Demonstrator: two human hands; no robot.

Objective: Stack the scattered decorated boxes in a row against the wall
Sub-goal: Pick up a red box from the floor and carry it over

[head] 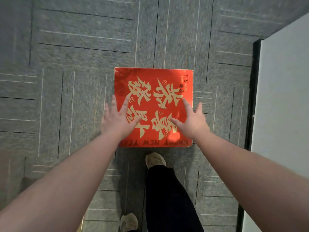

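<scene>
One red decorated box (153, 91) with large gold characters lies flat on the grey carpet, straight ahead of me. My left hand (117, 117) hovers over its near left edge with the fingers spread. My right hand (192, 118) is spread over its near right part, the thumb pointing inward. Neither hand grips the box; whether they touch its top I cannot tell. No other box is in view.
A white wall (282, 97) with a dark baseboard (252, 97) runs along the right, a short gap from the box. My dark trouser leg (167, 195) and a beige shoe (154, 159) stand just behind the box. Grey carpet tiles (66, 81) spread all around.
</scene>
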